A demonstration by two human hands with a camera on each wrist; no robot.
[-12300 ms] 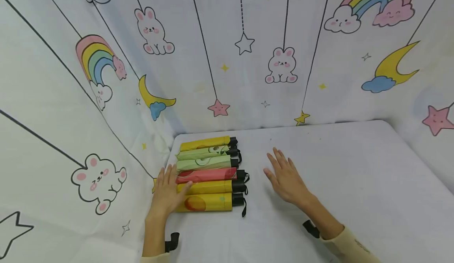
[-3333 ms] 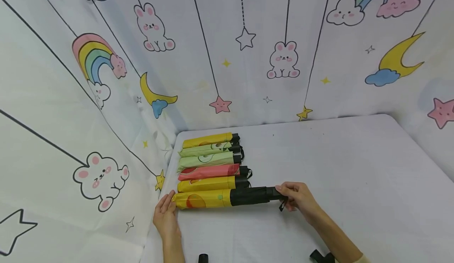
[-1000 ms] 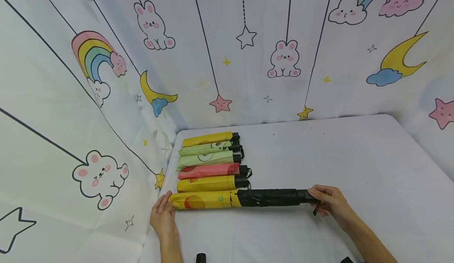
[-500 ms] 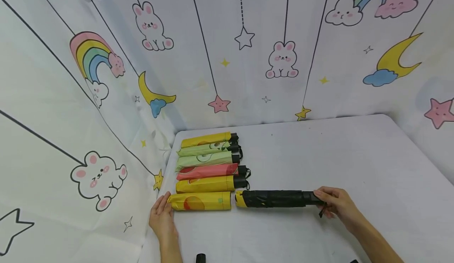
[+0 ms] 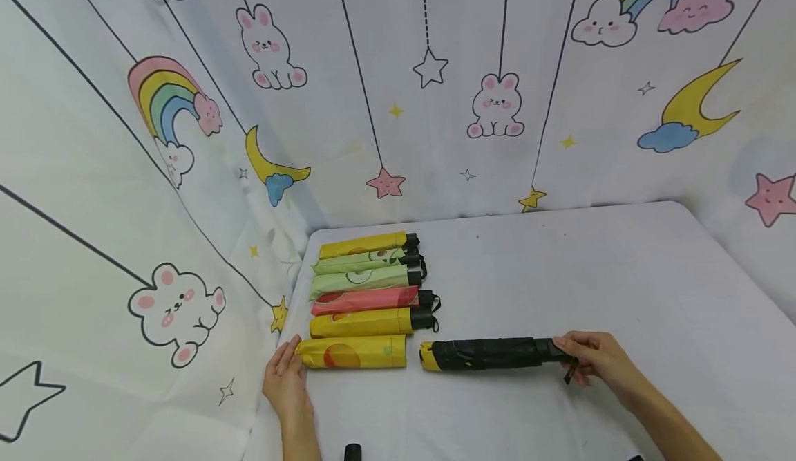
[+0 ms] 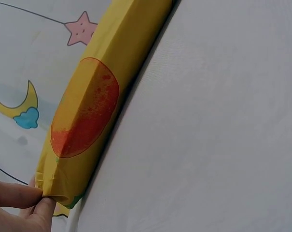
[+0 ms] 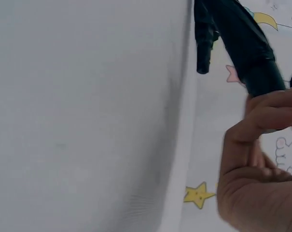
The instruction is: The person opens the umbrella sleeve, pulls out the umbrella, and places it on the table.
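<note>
My left hand [image 5: 288,381] pinches the closed end of a yellow umbrella sleeve [image 5: 357,352] printed with an orange fruit; the left wrist view shows thumb and fingers on the gathered tip of the sleeve [image 6: 85,111]. To its right, a folded black umbrella [image 5: 491,354] with a yellow tip lies level, a small gap from the sleeve's open end. My right hand [image 5: 591,361] grips this umbrella by its handle, a dark strap dangling below. In the right wrist view, fingers curl round the dark handle [image 7: 264,77].
Behind the sleeve lie several sleeved umbrellas in a row: a yellow one [image 5: 361,323], a red one [image 5: 367,300], two green ones, the nearer being this avocado-print one [image 5: 361,280], and another yellow one [image 5: 363,244] farthest back. A patterned curtain [image 5: 435,136] hangs behind the white table [image 5: 560,274].
My right hand has drawn the black umbrella rightward out of the yellow sleeve, and it now lies apart from it. My left hand stays at the sleeve's end.
</note>
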